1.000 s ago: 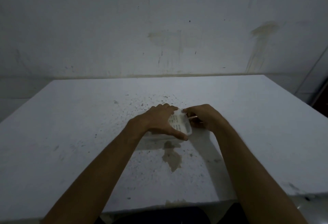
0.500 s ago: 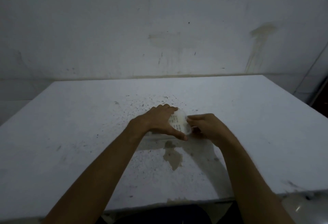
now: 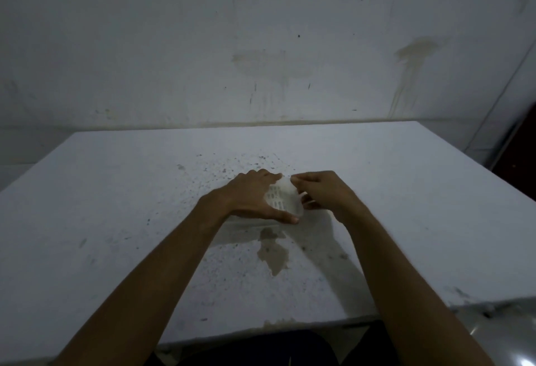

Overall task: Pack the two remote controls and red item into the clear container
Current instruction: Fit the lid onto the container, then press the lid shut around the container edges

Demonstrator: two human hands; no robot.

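The clear container [image 3: 285, 201] sits mid-table, and we can make out a white remote control's button grid through its top, right between our two hands. Our left hand [image 3: 252, 195] lies flat across the container's left side, fingers spread over the far edge and thumb stretched along the near edge, pinning it down rather than gripping it. Our right hand [image 3: 322, 191] is up against the right end, fingers curled in toward the corner; whether they pinch anything there we cannot tell.

That right hand has swung since a second ago: then it was at the near right corner with something thin and pale showing at the fingertips, now its fingertips meet the far corner, nearly touching our left. We read that as working round the rim, pressing a lid shut, so packing looks nearly finished. The second remote and the red item are not visible from here.

Around us, only the stained white table [image 3: 116, 191] and a bare wall [image 3: 261, 31].
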